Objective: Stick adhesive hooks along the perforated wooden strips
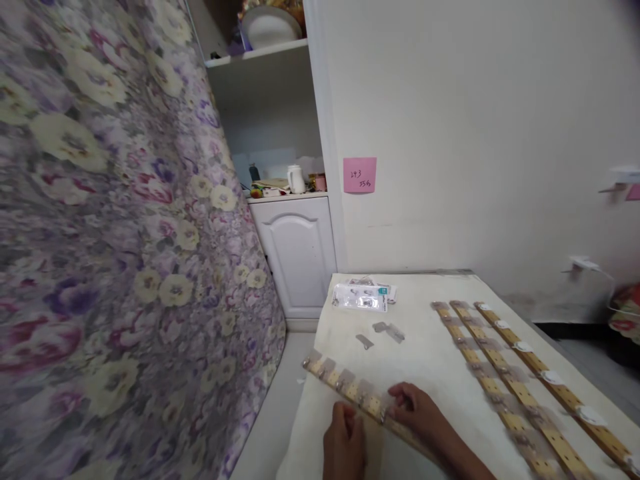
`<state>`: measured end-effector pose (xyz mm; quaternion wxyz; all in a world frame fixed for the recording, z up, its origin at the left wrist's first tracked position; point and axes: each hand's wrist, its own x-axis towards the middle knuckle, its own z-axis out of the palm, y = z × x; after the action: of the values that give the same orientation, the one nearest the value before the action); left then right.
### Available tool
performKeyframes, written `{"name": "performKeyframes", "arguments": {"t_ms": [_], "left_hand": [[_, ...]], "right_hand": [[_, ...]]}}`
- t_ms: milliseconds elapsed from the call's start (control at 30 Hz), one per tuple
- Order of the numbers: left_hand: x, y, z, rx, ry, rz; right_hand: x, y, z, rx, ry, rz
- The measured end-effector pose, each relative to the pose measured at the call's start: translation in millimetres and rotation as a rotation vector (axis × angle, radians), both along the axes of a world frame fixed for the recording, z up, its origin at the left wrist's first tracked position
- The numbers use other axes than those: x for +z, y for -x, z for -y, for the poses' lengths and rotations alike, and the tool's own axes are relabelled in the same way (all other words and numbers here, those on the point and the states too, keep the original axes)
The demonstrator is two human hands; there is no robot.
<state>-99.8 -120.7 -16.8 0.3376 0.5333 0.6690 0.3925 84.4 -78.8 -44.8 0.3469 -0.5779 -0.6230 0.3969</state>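
A long wooden strip (333, 379) with small metal fittings and translucent tabs along it lies slantwise at the table's near edge. My left hand (344, 440) is at the strip's near side, fingers curled and pressed together; what they hold, if anything, is hidden. Over the strip's right part, my right hand (417, 412) has its thumb and bent fingers at one of the fittings. Whatever is pinched there is too small to make out. Beyond the strip lie a few loose grey translucent pieces (395, 333).
Two similar strips (487, 347) and one strip with white round pieces (536, 365) lie along the table's right side. A clear blister pack (359, 297) rests at the back. A floral curtain (140, 253) hangs left; a white cabinet (300, 257) stands behind.
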Motion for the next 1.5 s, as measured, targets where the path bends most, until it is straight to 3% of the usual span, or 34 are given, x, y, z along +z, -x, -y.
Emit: {"name": "performKeyframes", "arguments": {"t_ms": [167, 467, 833, 1300, 1500], "left_hand": [[7.8, -1.5, -3.4, -0.046, -0.026, -0.044], [-5.8, -2.5, -15.3, -0.076, -0.043, -0.156], [0.4, -4.1, -15.8, -0.08, -0.008, -0.208], [8.7, -4.6, -13.8, -0.08, 0.015, -0.215], [3.4, -3.5, -15.5, -0.087, 0.01, -0.204]], "right_hand": [[12.9, -3.2, -12.6, 0.002, -0.016, -0.043], [14.5, 26.1, -40.0, 0.033, 0.025, 0.043], [15.6, 32.4, -44.3, -0.002, 0.096, 0.187], [20.9, 35.6, -46.0, -0.002, 0.129, 0.224], [19.5, 37.2, -45.0, -0.01, 0.134, 0.252]]}}
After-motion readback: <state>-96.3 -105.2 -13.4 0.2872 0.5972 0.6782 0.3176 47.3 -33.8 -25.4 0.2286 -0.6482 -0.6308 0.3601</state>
